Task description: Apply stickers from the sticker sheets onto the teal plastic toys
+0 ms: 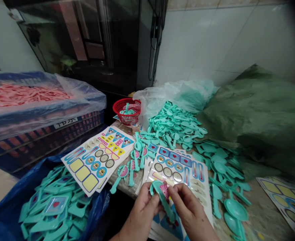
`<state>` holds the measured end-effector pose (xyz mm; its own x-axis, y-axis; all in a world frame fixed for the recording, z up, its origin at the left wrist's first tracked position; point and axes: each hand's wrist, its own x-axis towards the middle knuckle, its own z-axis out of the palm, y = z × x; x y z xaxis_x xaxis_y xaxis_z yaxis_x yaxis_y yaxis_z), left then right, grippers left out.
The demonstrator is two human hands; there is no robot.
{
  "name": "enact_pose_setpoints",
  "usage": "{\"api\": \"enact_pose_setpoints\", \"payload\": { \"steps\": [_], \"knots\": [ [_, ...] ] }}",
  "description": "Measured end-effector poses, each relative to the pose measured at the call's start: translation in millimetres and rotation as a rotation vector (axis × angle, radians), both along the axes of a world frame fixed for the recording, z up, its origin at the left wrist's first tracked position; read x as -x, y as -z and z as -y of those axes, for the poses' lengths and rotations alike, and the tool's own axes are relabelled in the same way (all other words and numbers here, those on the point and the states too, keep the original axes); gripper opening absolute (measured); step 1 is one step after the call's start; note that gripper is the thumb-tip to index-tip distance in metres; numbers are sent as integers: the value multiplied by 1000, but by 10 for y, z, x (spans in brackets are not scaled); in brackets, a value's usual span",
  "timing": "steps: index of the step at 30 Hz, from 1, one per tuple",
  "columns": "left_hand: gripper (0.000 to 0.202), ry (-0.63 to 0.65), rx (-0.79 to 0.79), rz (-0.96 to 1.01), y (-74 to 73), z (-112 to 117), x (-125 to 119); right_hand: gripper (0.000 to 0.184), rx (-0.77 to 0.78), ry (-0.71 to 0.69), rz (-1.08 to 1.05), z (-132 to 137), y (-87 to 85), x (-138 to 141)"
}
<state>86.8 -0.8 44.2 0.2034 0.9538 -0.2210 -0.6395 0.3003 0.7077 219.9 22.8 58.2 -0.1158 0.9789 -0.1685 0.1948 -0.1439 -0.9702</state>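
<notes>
My left hand grips a teal plastic toy piece with a curved head and a straight handle. A pink fan-shaped sticker lies against the curved head. The right hand pinches at the sticker's right edge, thumb and fingers closed; the exact contact is partly hidden. Both hands are above a stack of sticker sheets printed with hearts, circles, thermometers and triangles. Just beyond, several teal pieces with pink stickers lie on the table.
Another sticker sheet stack overhangs the table's left edge. Below it, a blue bag holds teal pieces with heart stickers. Loose teal parts are heaped behind, near a red basket. A blue crate of pink parts stands left, a green sack right.
</notes>
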Motion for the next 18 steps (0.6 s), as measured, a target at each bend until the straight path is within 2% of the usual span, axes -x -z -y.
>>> {"api": "enact_pose_setpoints", "payload": {
  "steps": [3,8,11,18],
  "knots": [
    [35,-50,5,-61,-30,22,-16,34,-22,9,30,-2,-1,23],
    [28,-57,-47,-68,-65,45,-39,36,-15,34,111,15,-17,61],
    [30,-72,-57,-80,-52,52,-49,37,2,31,118,25,-4,63],
    [30,-66,-1,-120,-73,58,-49,35,-56,14,140,23,-11,63]
  ]
}}
